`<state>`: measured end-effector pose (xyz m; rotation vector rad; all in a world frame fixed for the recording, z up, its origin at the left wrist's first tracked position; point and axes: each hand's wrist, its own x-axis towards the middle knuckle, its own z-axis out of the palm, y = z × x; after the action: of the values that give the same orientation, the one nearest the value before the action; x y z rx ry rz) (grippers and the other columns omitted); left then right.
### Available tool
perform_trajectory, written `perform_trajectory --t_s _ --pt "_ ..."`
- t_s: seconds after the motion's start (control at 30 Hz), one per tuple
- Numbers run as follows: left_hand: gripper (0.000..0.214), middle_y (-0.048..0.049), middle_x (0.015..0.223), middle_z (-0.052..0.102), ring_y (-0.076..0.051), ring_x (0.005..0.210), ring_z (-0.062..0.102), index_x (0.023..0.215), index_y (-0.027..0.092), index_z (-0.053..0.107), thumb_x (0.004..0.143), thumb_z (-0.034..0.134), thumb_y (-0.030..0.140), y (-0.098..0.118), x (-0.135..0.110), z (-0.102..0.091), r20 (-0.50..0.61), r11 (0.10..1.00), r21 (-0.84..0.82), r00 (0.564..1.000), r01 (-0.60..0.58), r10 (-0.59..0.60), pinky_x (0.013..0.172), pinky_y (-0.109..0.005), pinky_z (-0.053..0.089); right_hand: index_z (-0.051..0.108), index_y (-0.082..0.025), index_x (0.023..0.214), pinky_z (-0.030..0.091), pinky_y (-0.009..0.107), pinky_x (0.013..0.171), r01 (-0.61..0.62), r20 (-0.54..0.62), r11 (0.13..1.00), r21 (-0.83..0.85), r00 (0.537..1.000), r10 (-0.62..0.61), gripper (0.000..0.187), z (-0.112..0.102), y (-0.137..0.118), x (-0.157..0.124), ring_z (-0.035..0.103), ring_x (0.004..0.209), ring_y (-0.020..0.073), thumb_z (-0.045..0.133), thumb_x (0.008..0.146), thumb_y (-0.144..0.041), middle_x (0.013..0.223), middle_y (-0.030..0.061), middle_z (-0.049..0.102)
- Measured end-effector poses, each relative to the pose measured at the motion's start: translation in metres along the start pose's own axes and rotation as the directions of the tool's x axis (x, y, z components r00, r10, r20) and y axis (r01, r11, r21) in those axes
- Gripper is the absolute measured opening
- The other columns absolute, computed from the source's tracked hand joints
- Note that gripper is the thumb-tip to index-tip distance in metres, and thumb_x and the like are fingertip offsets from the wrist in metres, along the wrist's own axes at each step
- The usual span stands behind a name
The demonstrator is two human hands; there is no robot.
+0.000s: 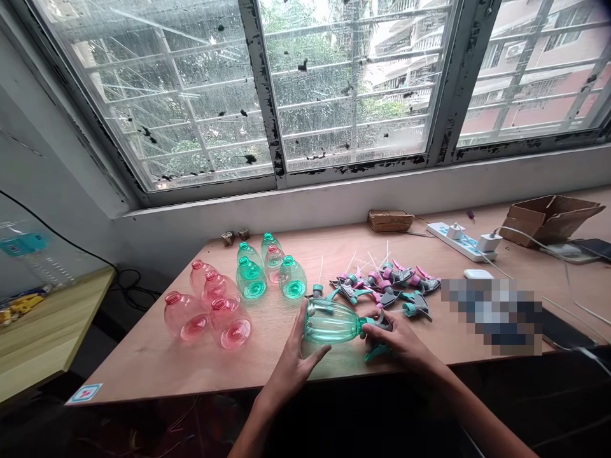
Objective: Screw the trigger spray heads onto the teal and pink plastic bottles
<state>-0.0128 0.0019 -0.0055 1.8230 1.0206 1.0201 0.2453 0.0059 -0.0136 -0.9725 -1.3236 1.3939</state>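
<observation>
A teal clear plastic bottle [331, 321] lies on its side on the wooden table [143, 362], near the front edge. My left hand [293, 362] cups its base end, fingers curled round it. My right hand [398, 340] grips the grey and teal spray trigger head [379, 324] at the bottle's neck. Just behind lies a pile of pink and teal trigger heads [386, 283] with thin white tubes.
Several pink bottles [210, 308] and teal bottles [267, 270] stand to the left. At the back right are a power strip [461, 240], a cardboard box [548, 217], a small brown box [390, 221] and cables. A lower table [42, 331] stands at the left.
</observation>
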Motion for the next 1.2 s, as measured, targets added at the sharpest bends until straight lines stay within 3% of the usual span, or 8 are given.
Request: perform_trajectory --t_s 0.13,0.3,0.4,0.63,0.8,1.03,1.2 --pt "0.105 -0.0061 0.167 0.013 -0.032 0.153 0.01 0.157 0.032 0.005 0.081 0.077 0.039 -0.0006 -0.0024 -0.0004 -0.009 0.999 -0.011 0.999 0.042 -0.042 0.125 -0.048 0.01 0.064 -0.018 0.094 0.053 0.031 0.06 -0.003 0.003 1.0 -0.01 1.0 0.003 0.04 0.0013 -0.0009 0.0 0.066 0.058 0.0188 0.079 0.076 -0.051 0.062 0.0002 0.073" --pt "0.092 -0.0089 0.164 0.022 -0.033 0.151 0.02 0.157 0.031 0.011 0.087 0.07 0.039 0.0009 -0.0012 0.0 -0.03 0.999 -0.02 0.999 0.041 -0.041 0.123 -0.051 0.016 0.065 -0.018 0.094 0.054 0.031 0.062 -0.003 0.008 1.0 -0.028 1.0 0.003 0.039 0.0012 -0.0023 -0.0007 0.067 0.059 0.0192 0.079 0.077 -0.05 0.063 -0.0001 0.072" --pt "0.096 -0.0071 0.165 0.023 -0.031 0.152 0.018 0.157 0.034 0.011 0.085 0.074 0.036 0.0021 0.0008 0.0007 -0.032 0.999 -0.007 0.999 0.032 -0.032 0.124 -0.05 0.013 0.064 -0.019 0.092 0.054 0.032 0.062 -0.007 -0.001 1.0 -0.014 1.0 0.007 0.038 0.0 -0.0008 -0.0007 0.067 0.059 0.0198 0.078 0.077 -0.051 0.063 0.0002 0.073" --pt "0.11 -0.0059 0.167 0.011 -0.031 0.153 0.013 0.157 0.035 0.0 0.08 0.078 0.037 0.0016 -0.0011 0.0003 -0.002 0.999 -0.019 0.999 0.034 -0.034 0.125 -0.049 0.011 0.062 -0.019 0.095 0.054 0.032 0.062 -0.006 0.011 1.0 -0.006 1.0 0.006 0.037 -0.0005 0.0024 0.0003 0.067 0.059 0.0194 0.077 0.079 -0.049 0.063 0.0006 0.074" --pt "0.092 -0.0073 0.165 0.021 -0.032 0.152 0.015 0.157 0.031 0.013 0.086 0.072 0.039 0.0005 -0.0005 -0.0004 -0.022 0.999 -0.01 0.999 0.032 -0.032 0.124 -0.049 0.014 0.063 -0.018 0.097 0.054 0.031 0.061 -0.005 0.007 1.0 -0.004 1.0 0.005 0.038 -0.0008 0.0033 0.0007 0.067 0.06 0.0189 0.079 0.078 -0.047 0.064 0.0 0.074" --pt "0.099 -0.0034 0.167 0.014 -0.03 0.152 0.015 0.156 0.038 0.003 0.086 0.073 0.033 -0.0007 0.0016 0.0002 0.009 1.0 0.012 1.0 -0.021 0.021 0.125 -0.049 0.009 0.06 -0.019 0.093 0.053 0.031 0.061 -0.02 0.007 0.999 0.026 1.0 0.019 0.037 -0.0015 0.0044 0.0014 0.067 0.058 0.0185 0.077 0.079 -0.048 0.063 0.0011 0.074" --pt "0.1 -0.0055 0.168 0.009 -0.031 0.153 0.01 0.157 0.033 0.001 0.087 0.071 0.039 -0.0021 -0.001 -0.0002 0.013 0.999 -0.001 0.999 0.033 -0.033 0.125 -0.049 0.009 0.061 -0.018 0.095 0.054 0.031 0.061 -0.019 0.01 1.0 0.022 1.0 0.019 0.039 -0.0003 0.0033 0.0007 0.067 0.058 0.0182 0.079 0.077 -0.048 0.064 0.0001 0.073"
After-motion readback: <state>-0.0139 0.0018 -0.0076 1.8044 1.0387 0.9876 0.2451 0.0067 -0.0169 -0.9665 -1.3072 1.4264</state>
